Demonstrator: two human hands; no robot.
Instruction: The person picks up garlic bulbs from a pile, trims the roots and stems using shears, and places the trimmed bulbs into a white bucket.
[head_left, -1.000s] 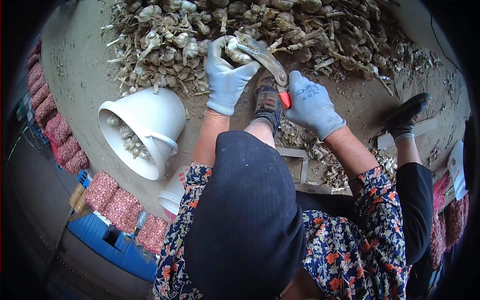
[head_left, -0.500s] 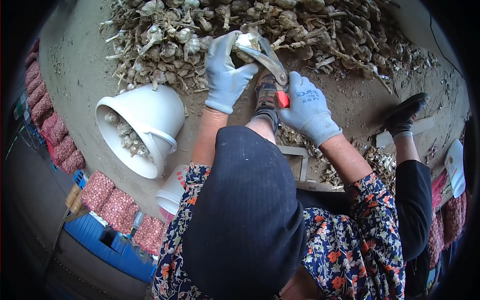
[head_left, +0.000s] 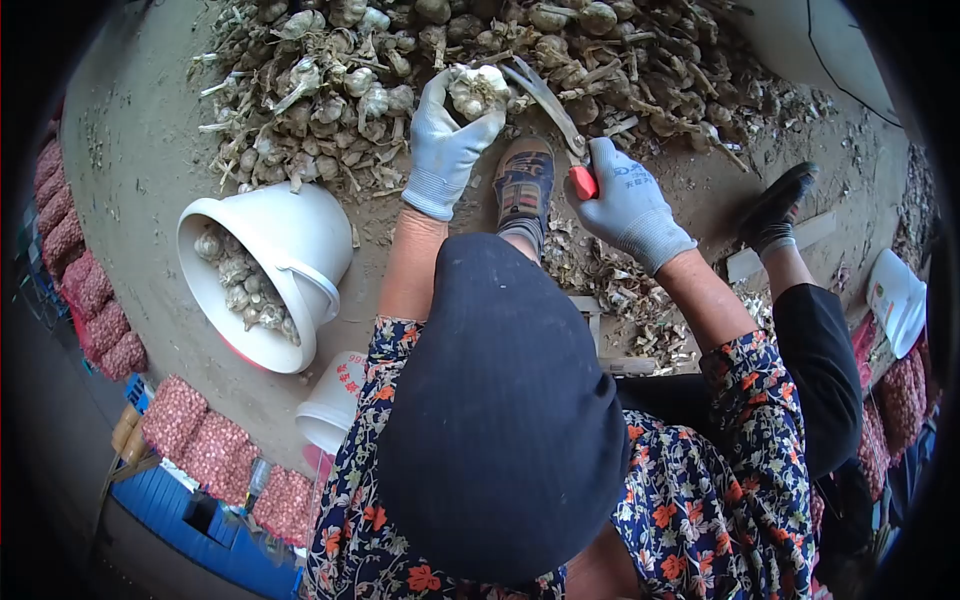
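Sacks (head_left: pixel 200 440) of red mesh, packed with garlic, lie in a row along the ground at far left.

Bucket (head_left: pixel 290 225), white, tipped on its side with its mouth toward the camera. It holds cut bulbs (head_left: pixel 240 285), clean of stalks, and looks roughly a third full.

Second bucket (head_left: pixel 335 400), white, partly hidden behind the person's shoulder; contents not visible.

Heap (head_left: pixel 330 90) of garlic with dry stalks and roots on, spread across the whole top of the view. By its size, most of the work is judged not yet done.

Left hand (head_left: pixel 445 145), grey glove, grip closed around one garlic bulb (head_left: pixel 478 90), held up over the heap's near edge.

Shears (head_left: pixel 550 100), red-handled, tips just beside the bulb; whether the blades are parted cannot be told.

Right hand (head_left: pixel 630 205), grey glove, grip closed around the shears' handles.

Trimmings (head_left: pixel 620 290), a litter of cut stalks and roots on the ground below the right hand, between the person's feet: evidence of many bulbs already cut.
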